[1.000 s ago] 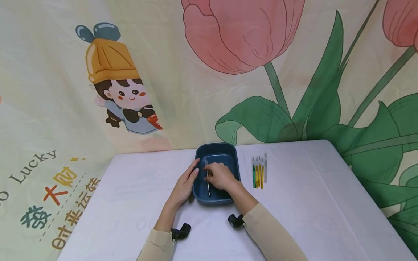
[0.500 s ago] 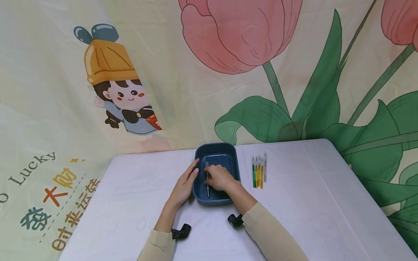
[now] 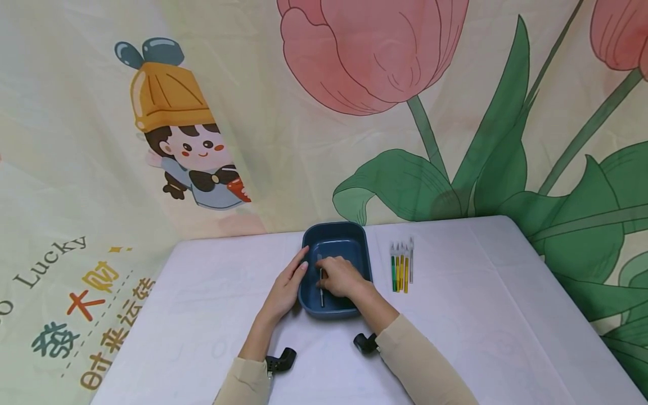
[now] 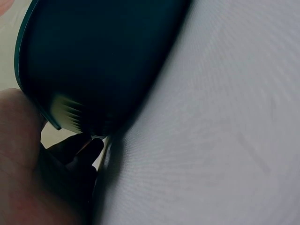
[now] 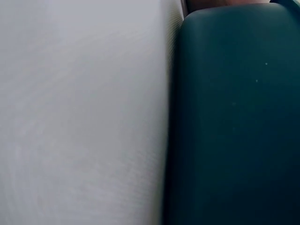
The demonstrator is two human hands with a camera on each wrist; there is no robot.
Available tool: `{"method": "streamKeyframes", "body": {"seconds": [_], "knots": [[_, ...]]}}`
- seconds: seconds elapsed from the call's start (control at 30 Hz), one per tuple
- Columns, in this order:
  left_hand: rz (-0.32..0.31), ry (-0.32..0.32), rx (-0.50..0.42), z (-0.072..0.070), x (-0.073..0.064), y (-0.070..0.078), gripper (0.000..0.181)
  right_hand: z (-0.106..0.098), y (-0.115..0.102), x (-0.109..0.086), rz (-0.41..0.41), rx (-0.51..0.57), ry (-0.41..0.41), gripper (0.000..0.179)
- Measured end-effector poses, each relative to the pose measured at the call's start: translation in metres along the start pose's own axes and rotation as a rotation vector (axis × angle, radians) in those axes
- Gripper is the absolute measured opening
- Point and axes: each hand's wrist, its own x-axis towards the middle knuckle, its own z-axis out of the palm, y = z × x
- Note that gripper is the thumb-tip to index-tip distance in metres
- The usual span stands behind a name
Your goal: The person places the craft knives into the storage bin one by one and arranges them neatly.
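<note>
From where I stand, both hands are busy at a dark blue tray set near the far edge of the white-covered table. The left hand lies along the tray's left side, fingers mostly straight and touching the wall, seemingly steadying it. The right hand reaches over inside, its fingers curled, pinching a slim dark pen near the middle. That pen is inside the tray, lying lengthwise towards its left side; whether it quite rests on the bottom I can't tell, and the right wrist view doesn't show the fingertips.

As for how far things have got, I count one pen in the tray, and it isn't released yet. Outside, just to the right, a row of pens lies side by side on the cloth, about five, green, gold and silver, with neither hand on them. So I'd judge most of the pens are untouched for now, with only the one in hand being dealt with
</note>
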Motion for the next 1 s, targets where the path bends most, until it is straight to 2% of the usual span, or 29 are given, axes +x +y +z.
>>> {"method": "streamKeyframes", "body": {"seconds": [0.17, 0.47, 0.8, 1.0], "knots": [[0.004, 0.001, 0.003, 0.0, 0.001, -0.001, 0.052, -0.001, 0.001, -0.002, -0.018, 0.02, 0.04, 0.042], [-0.007, -0.011, -0.032, 0.0, 0.001, -0.001, 0.051, -0.009, 0.005, -0.01, -0.093, 0.057, 0.205, 0.035], [0.014, 0.007, -0.006, 0.0, 0.001, -0.003, 0.054, -0.022, 0.006, -0.023, -0.136, 0.064, 0.326, 0.032], [0.015, 0.009, 0.006, -0.001, 0.0, -0.003, 0.053, -0.035, 0.008, -0.029, -0.11, 0.081, 0.373, 0.034]]}}
